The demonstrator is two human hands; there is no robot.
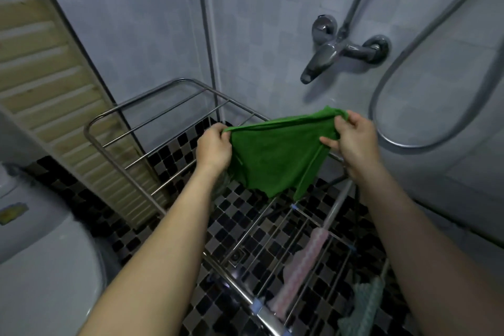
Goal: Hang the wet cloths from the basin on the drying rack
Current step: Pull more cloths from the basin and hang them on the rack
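Observation:
I hold a green cloth [275, 155] stretched between both hands above the steel drying rack [109, 120]. My left hand [214, 146] pinches its left upper corner. My right hand [354, 139] grips the right upper corner, fingers curled round the bunched edge. The cloth hangs down loosely over the rack's far bars, and I cannot tell whether it touches them. A pink patterned cloth [302, 267] and a pale teal cloth [365, 305] hang on the rack's near bars at lower right. The basin is out of view.
A chrome shower tap [327, 54] and hose [403, 142] are on the tiled wall behind the rack. A slatted door [41, 68] stands at the left. A white curved fixture [41, 267] fills the lower left. The floor is black and grey mosaic tile [169, 155].

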